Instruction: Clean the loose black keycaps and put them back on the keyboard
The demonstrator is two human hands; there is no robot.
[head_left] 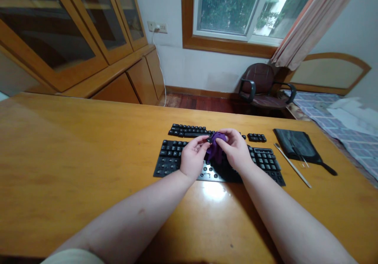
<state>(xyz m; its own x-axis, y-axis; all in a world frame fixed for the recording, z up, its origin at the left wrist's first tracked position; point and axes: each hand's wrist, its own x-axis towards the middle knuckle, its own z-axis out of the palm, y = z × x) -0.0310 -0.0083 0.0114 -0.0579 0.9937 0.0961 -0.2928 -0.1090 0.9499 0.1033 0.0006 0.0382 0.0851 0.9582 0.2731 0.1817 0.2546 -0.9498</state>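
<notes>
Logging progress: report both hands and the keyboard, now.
Left hand pinching black keycap. Right hand gripping purple cloth. Keyboard missing some keycaps; hands and cloth hide its middle. Loose keycaps lined up behind.

Head view, forward and down over desk (73,157)

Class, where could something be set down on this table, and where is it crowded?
Bare: the table left of the keyboard, a wide stretch; a smaller patch before it, between the forearms. Crowded: loose keycaps behind the keyboard; pouch and white stick to its right; left hand, right hand and purple cloth over its middle.
</notes>
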